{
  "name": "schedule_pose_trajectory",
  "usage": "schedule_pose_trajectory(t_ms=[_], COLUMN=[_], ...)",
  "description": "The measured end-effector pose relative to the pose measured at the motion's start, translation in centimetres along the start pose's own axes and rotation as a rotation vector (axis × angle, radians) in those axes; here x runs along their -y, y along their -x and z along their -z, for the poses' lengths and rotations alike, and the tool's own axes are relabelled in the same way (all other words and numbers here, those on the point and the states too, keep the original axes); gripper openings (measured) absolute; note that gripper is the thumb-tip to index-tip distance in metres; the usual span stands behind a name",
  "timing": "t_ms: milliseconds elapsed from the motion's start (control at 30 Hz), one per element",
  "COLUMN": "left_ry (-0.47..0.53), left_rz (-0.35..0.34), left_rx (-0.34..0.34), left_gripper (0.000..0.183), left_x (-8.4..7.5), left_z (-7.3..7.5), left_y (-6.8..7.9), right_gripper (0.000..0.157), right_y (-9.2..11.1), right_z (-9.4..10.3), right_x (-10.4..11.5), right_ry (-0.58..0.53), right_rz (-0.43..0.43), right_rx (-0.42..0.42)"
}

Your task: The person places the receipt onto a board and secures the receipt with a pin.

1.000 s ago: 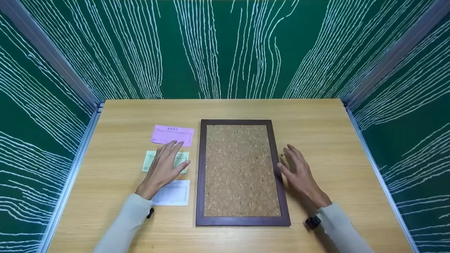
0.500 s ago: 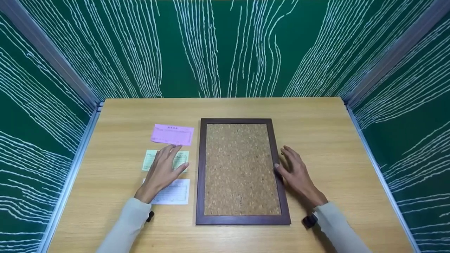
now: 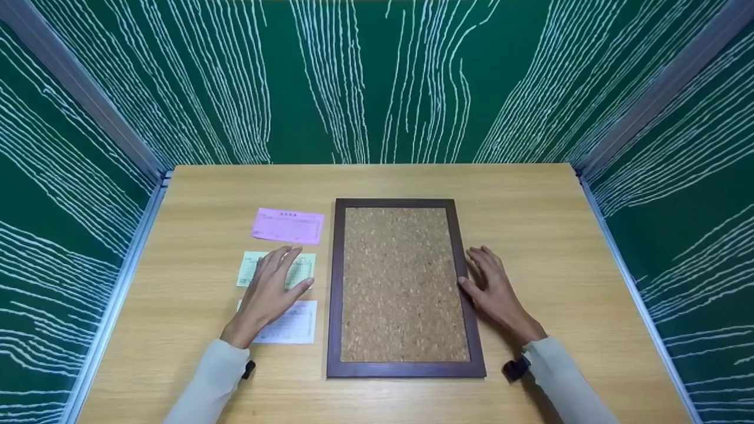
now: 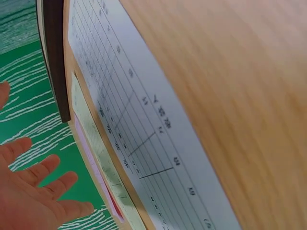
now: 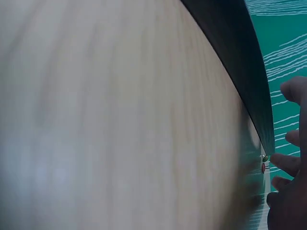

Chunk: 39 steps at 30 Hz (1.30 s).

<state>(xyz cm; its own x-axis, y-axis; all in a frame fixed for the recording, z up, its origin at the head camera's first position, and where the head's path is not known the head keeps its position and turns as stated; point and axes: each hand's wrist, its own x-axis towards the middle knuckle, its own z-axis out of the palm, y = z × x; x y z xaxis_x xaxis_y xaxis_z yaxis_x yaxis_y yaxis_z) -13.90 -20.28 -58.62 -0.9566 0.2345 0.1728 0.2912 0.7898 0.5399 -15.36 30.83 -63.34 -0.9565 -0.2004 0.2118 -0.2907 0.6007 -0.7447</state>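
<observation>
A cork board (image 3: pixel 406 282) in a dark brown frame lies flat on the wooden table. My left hand (image 3: pixel 265 297), fingers spread and holding nothing, hovers over the green printed slip (image 3: pixel 303 268) and the white printed slip (image 3: pixel 294 324). Just beyond its fingertips is a pink slip (image 3: pixel 288 227). At the board's right edge, my right hand (image 3: pixel 498 297) has loosely bent fingers and nothing in its grasp. Its thumb is at the frame; whether it touches I cannot tell. Past its fingers, the right wrist view shows a tiny green thing (image 5: pixel 265 158) and a tiny red thing (image 5: pixel 263 167), kind unclear.
Green partition walls (image 3: pixel 377 82) with white wavy lines enclose the wooden table (image 3: pixel 377 182) at the back and both sides. Metal posts stand at the back corners. Each wrist carries a small black device.
Both hands have drawn slightly back toward the person. The right hand has also shifted a little left, nearer the frame, and the small things beside it are now hidden in the head view.
</observation>
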Motion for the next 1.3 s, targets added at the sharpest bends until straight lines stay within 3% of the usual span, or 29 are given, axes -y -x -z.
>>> schedule_pose_trajectory(t_ms=[367,667,1067,1300], left_ry=[0.037,0.081,0.071,0.117], left_rz=[0.006,0.057,0.078,0.116], left_rx=[-0.045,-0.047,-0.067,-0.066], left_gripper=[0.073,0.073,0.065,0.06], left_x=[-0.1,0.6,1.2,1.6], left_z=[0.7,1.0,0.7,1.0], left_y=[2.2,4.0,5.3,5.7], right_gripper=[0.064,0.06,0.06,0.06], right_y=[-0.1,-0.3,-0.2,-0.1], right_z=[-0.4,-1.0,-1.2,-1.2], right_x=[-0.8,-0.8,-0.9,-1.1], right_ry=[0.004,0.012,0.02,0.037], right_rz=[0.039,0.073,0.071,0.08], right_rx=[-0.007,-0.02,-0.019,-0.035])
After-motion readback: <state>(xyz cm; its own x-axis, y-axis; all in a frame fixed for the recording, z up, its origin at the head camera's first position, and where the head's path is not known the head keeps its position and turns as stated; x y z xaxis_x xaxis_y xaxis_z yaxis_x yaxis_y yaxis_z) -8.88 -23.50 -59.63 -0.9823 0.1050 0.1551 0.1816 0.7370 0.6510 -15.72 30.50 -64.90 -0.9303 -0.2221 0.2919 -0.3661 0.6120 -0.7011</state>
